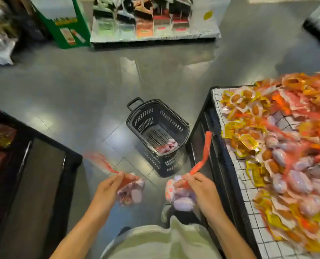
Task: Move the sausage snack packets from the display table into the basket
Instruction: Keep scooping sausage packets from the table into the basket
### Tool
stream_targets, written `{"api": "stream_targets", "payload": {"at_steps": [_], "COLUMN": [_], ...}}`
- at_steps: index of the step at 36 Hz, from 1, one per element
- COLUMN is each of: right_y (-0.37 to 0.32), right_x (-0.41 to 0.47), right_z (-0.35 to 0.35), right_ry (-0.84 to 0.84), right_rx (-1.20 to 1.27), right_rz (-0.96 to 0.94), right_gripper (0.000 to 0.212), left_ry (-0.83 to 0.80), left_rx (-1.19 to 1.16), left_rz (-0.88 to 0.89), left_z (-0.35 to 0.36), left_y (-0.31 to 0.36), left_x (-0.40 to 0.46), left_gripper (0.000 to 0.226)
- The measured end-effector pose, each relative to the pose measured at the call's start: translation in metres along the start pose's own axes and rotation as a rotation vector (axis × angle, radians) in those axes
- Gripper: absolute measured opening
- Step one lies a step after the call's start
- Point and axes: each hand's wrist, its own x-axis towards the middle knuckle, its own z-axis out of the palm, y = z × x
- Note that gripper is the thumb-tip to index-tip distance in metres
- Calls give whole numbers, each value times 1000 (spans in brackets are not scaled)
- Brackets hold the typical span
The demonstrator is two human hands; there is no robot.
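- Two net packets of sausage snacks are in your grip, both held in the air on the near side of the basket (158,135).
- Your left hand (108,189) pinches the left packet (131,191) by its red neck.
- Your right hand (198,189) curls round the right packet (179,195).
- One more packet (167,145) lies inside the basket, at its near end.
- To the basket's right, the display table (228,165) carries many snack packets (286,146).

Floor (80,94): grey tiles, your black basket (136,119) stands on it ahead of both hands | Display table (246,176): white grid top just right of your right hand, heaped with snack packets (278,150).
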Motion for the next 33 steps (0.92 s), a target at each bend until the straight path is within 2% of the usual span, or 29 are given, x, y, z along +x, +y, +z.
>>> {"api": "stream_targets", "payload": {"at_steps": [4,10,16,20,24,31,33], "right_y": [-23,-51,-73,-78,-77,-68,-60], "right_x": [56,138,197,230,263,323,349], "right_z": [1,-5,-1,-3,0,18,27], "right_ry": [-71,-130,-164,-112,-45,62,82], "right_rx": [70,-94,-62,-120,-216,-303,-289], "right_rz": [66,46,55,61,100,190,211], "right_gripper": [23,22,23,24,25,24,22], "left_ry": [51,171,168,148,68,-15,19], "left_rx": [36,-38,-66,-143,-276,-187,-206], "left_rz": [-36,-63,-36,-83,-208,-290,-320], "left_z": [13,36,57,65,67,67,66], "left_y": [25,64,81,84,70,54,51], "left_x": [24,77,135,182,240,341,371], "left_gripper": [42,41,40,43,41,41,42]}}
